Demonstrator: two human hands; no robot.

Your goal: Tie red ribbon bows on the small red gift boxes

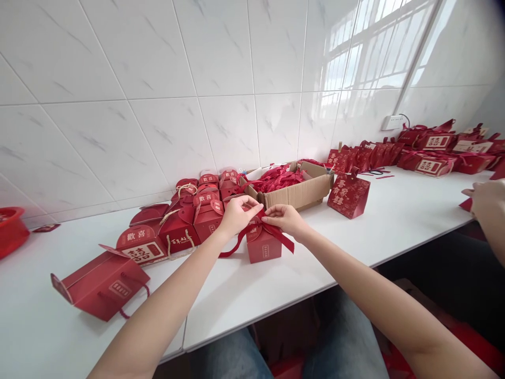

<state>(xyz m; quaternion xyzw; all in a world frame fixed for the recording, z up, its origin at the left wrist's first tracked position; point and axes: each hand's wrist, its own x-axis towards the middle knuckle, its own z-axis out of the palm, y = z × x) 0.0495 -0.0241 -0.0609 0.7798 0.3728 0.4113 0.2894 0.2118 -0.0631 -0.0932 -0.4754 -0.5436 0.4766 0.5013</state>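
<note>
In the head view a small red gift box (265, 249) stands upright on the white table, close to its front edge. A dark red ribbon (281, 236) is looped in a bow at the top of the box, its tails hanging to both sides. My left hand (241, 213) pinches the ribbon from the left, thumb and fingers together. From the right, my right hand (284, 218) also pinches the ribbon, its fingertips close to the left ones. Part of the bow is hidden behind my fingers.
Behind my hands stands a cardboard box (300, 195) full of red ribbons. Several red gift boxes (179, 231) crowd the left, with an open one (108, 287) in front. A patterned red box (349, 196) stands right. Another person's hand (487, 202) is at the far right.
</note>
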